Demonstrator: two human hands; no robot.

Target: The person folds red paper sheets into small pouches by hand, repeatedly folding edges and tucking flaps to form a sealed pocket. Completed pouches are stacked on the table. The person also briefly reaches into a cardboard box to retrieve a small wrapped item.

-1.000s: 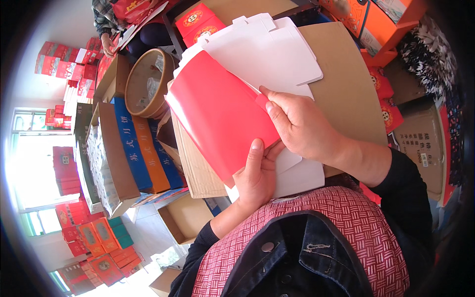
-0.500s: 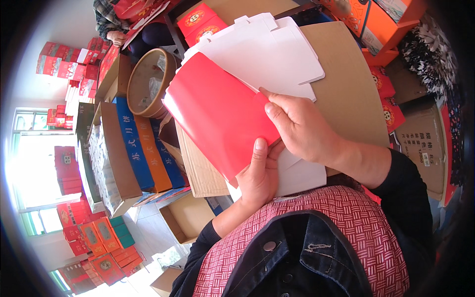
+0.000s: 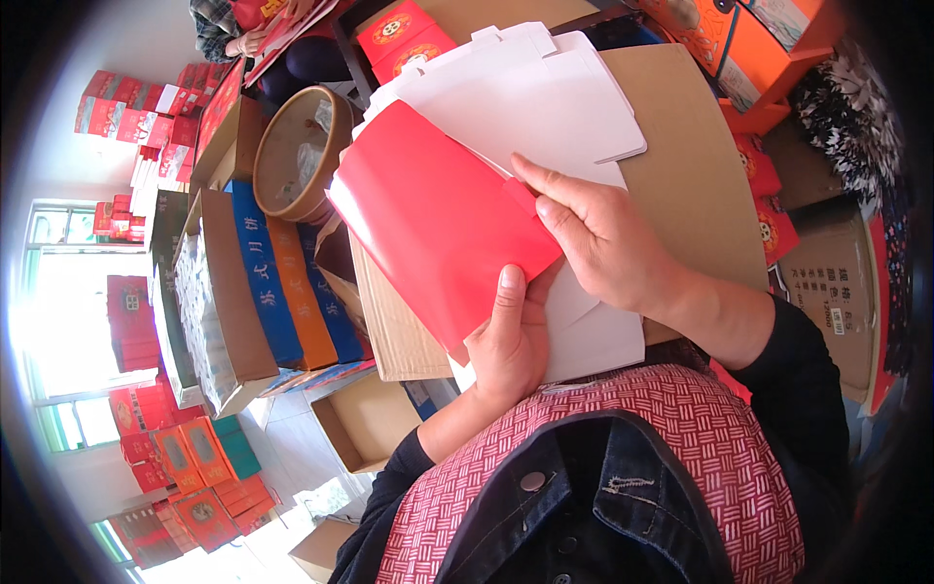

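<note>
A glossy red cardboard box blank (image 3: 438,214) lies tilted in front of me, with a small tab on its right edge. My left hand (image 3: 511,336) grips its lower corner, the thumb pressed on top and the fingers underneath. At the tab, my right hand (image 3: 608,234) has its thumb against the red edge and its index finger stretched along it; the other fingers are curled and partly hidden. Beneath the red blank are white die-cut cardboard blanks (image 3: 555,97) with stepped, tabbed edges, lying on a brown cardboard surface (image 3: 696,146).
Left of the work surface are a round bin (image 3: 302,146), a long carton of small packets (image 3: 209,302) and an open empty carton (image 3: 365,423). Red boxes (image 3: 404,29) sit at the back. Another person's hand (image 3: 248,44) holds red card at upper left. A brown carton (image 3: 827,292) stands right.
My right index finger has lifted slightly off the tab, and the hand has shifted a little to the right. My left hand keeps its hold. The other person's hand has moved slightly.
</note>
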